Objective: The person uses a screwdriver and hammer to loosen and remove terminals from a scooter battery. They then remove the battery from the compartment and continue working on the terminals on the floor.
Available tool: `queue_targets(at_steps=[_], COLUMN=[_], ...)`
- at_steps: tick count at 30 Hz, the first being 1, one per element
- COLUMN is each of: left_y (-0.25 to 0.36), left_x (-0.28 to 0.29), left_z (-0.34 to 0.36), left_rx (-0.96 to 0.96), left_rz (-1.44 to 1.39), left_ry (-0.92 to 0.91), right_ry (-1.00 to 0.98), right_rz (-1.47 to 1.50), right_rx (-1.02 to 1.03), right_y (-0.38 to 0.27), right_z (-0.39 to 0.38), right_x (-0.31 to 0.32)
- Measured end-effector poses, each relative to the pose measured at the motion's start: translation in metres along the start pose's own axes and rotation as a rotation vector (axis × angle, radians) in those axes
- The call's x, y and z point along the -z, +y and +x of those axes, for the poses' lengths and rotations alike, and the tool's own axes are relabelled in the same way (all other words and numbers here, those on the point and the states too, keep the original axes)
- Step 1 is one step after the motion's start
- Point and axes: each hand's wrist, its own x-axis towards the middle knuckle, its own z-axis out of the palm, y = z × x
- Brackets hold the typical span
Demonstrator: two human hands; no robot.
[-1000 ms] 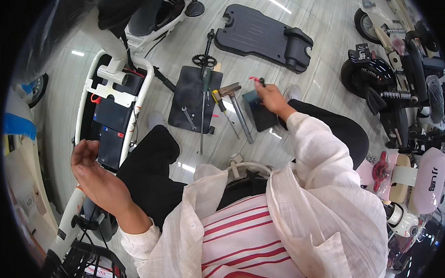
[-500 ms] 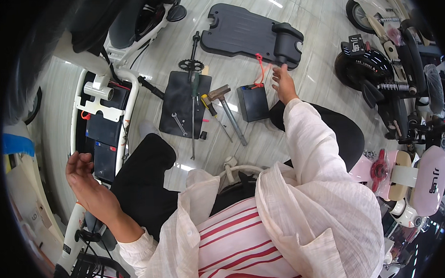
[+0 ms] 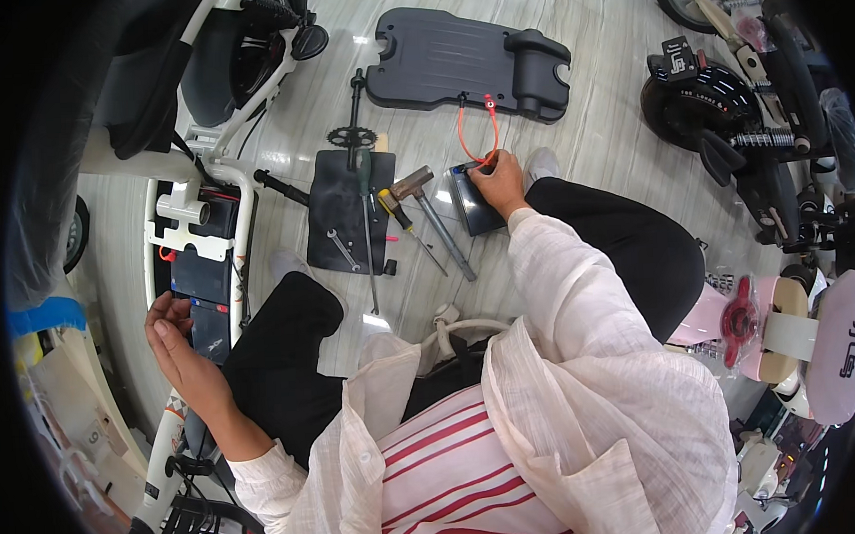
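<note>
My right hand (image 3: 501,182) is closed at the top right corner of a black block battery (image 3: 474,207) on the floor, its fingertips right by the red cable (image 3: 461,134) at the battery's top. Exactly what the fingertips pinch is partly hidden by the hand. The cable loops up from there toward a large black panel. On the left, my left hand (image 3: 184,355) hovers over the white bike frame (image 3: 246,207), fingers loosely curled and nothing visible in them. Batteries (image 3: 202,275) sit inside that frame beside it.
Between my feet, a dark mat (image 3: 331,209) carries a wrench (image 3: 343,249) and a long screwdriver (image 3: 364,184). Right of it lie a hammer (image 3: 435,215) and a yellow screwdriver (image 3: 394,208). A black panel (image 3: 448,59) rests farther off. Parked bikes (image 3: 714,116) line the right side.
My right hand has come down and left from beside the panel onto the battery's top. The battery looks tilted now, and the cable loop has spread wider. My left hand has shifted slightly right.
</note>
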Motion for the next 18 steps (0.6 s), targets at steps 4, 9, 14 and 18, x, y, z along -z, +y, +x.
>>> queue_targets(at_steps=[4, 9, 14, 18], left_y=[0.005, 0.006, 0.004, 0.002], left_x=[-0.006, -0.013, -0.015, -0.014], left_z=[0.004, 0.007, 0.009, 0.013], left_rx=[0.021, 0.023, 0.044, 0.029], left_rz=[0.027, 0.043, 0.050, 0.061], left_ry=[-0.010, -0.044, -0.059, -0.075], right_ry=[0.145, -0.161, -0.002, -0.083], right_rz=[-0.084, 0.033, 0.043, 0.295], right_rx=[-0.193, -0.496, -0.519, -0.572], right_y=[0.006, 0.011, 0.008, 0.024], right_z=[-0.005, 0.006, 0.001, 0.008], right_x=[-0.016, -0.025, -0.036, -0.033])
